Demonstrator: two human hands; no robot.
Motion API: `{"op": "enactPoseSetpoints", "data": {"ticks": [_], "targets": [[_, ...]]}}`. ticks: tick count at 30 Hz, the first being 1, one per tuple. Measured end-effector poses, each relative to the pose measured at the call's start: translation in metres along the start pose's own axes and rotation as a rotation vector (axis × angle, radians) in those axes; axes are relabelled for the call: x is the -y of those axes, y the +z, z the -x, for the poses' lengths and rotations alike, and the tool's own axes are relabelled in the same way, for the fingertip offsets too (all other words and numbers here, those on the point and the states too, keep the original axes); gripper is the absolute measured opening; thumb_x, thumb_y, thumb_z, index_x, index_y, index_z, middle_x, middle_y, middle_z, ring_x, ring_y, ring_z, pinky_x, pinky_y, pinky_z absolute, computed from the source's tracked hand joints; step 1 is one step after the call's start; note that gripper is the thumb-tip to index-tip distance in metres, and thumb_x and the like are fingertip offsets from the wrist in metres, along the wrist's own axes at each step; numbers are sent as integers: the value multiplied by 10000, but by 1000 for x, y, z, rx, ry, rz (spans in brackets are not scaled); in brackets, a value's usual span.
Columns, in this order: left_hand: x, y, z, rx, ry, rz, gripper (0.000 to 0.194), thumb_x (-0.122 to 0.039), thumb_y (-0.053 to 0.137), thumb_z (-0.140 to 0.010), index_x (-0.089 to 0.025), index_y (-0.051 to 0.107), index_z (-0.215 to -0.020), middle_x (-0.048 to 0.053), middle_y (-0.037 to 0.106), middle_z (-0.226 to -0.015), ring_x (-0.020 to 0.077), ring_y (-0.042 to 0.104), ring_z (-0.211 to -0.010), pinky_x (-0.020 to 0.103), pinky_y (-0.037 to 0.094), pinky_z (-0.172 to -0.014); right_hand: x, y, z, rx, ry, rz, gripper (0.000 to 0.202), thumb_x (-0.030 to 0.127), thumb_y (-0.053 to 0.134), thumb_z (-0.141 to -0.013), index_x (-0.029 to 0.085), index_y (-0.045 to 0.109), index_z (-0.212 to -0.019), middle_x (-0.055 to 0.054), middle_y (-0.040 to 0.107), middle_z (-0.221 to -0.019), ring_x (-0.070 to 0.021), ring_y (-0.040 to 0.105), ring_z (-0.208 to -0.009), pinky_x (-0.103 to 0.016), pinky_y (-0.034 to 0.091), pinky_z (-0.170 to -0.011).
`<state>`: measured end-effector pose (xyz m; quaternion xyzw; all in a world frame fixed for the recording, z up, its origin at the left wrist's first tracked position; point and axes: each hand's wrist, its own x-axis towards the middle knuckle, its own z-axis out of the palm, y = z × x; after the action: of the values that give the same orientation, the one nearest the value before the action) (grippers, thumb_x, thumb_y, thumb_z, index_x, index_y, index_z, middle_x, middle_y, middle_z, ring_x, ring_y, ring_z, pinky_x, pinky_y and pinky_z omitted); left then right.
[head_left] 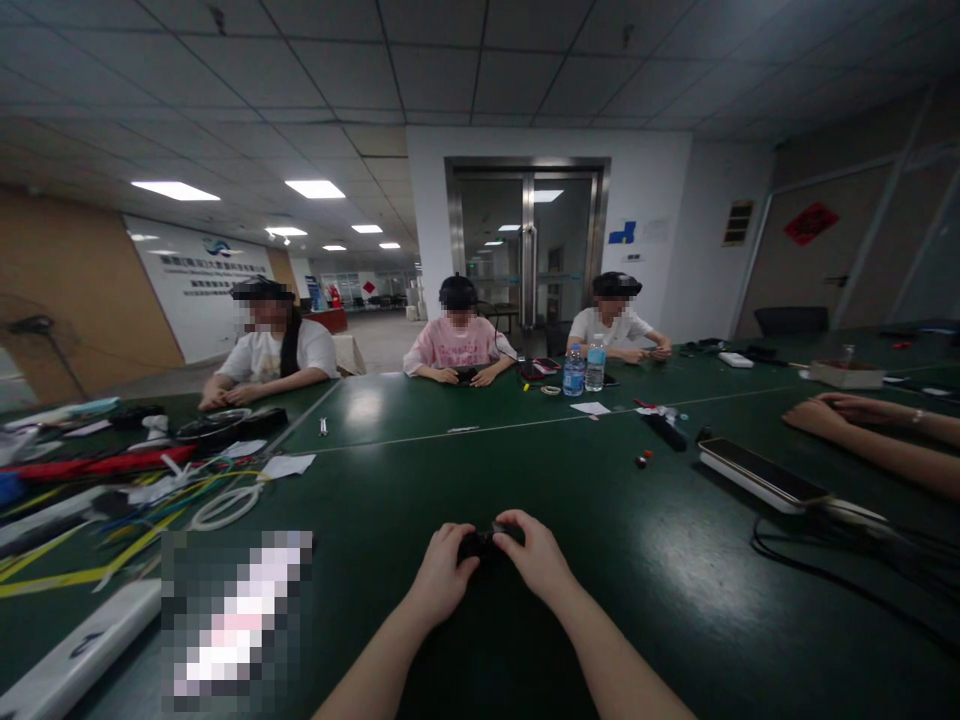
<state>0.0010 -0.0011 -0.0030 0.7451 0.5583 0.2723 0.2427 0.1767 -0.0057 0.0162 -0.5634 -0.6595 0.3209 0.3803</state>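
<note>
1. Small black object (482,545), head view: it lies between the wearer's two hands, low in the centre, above the near part of a dark green table (420,475). Fingers cover much of it, so its exact form cannot be told.
2. Left hand (442,570): thumb and fingers are closed about the object's left end.
3. Right hand (534,562): thumb and forefinger pinch its right end.
4. Left of the hands: a blurred-out item (244,620) lies near the left forearm, with a white bar (82,655) beyond it. Farther up are a coiled white cable (225,508) and a sheet of paper (289,466), beside a crowded heap of coloured wires.
5. Right of the hands: a pale block with a dark top (765,476) lies well apart, with black cables (810,575) trailing beside it. Small red and dark pieces (643,460) lie farther forward.
6. Far side: two water bottles (574,372) stand side by side, partly hiding a seated person in white (619,328). A person in pink (459,345) sits opposite the wearer.
7. Right edge: another person's hands (825,410) rest on the table, beyond the block.
</note>
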Motion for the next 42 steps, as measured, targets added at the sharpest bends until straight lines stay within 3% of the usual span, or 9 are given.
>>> {"op": "enactPoseSetpoints", "data": {"ticks": [12,25,36,42], "targets": [[-5,-4,3,27,-44,8,415,-231,510,-754,-199,513,-1168,58,505,-1213,204,463,-1129,319,342,-988,0,-9,2,-241,17,-132,307,318,466,-797,227,538,-1081,-36,622,-1081,-207,572,-1032,-353,438,-902],[-2,-3,3,31,-67,33,426,-245,520,-766,-222,497,-1191,48,490,-1238,209,458,-1143,335,359,-983,-4,-11,0,-432,16,-185,377,337,522,-760,226,530,-1120,-46,627,-1078,-225,571,-1030,-373,460,-867],[-7,-5,3,36,-62,3,418,-243,514,-768,-199,503,-1184,55,501,-1215,195,460,-1135,303,352,-990,-6,-12,-1,-467,-15,-158,381,360,517,-774,241,539,-1135,-42,620,-1088,-216,564,-1018,-376,446,-879],[-9,-6,4,45,-76,9,425,-237,514,-766,-198,500,-1189,57,496,-1227,197,458,-1140,307,354,-990,-6,-9,1,-319,-23,-88,345,331,511,-777,244,586,-1102,-41,623,-1075,-216,565,-1022,-368,455,-874]]}}
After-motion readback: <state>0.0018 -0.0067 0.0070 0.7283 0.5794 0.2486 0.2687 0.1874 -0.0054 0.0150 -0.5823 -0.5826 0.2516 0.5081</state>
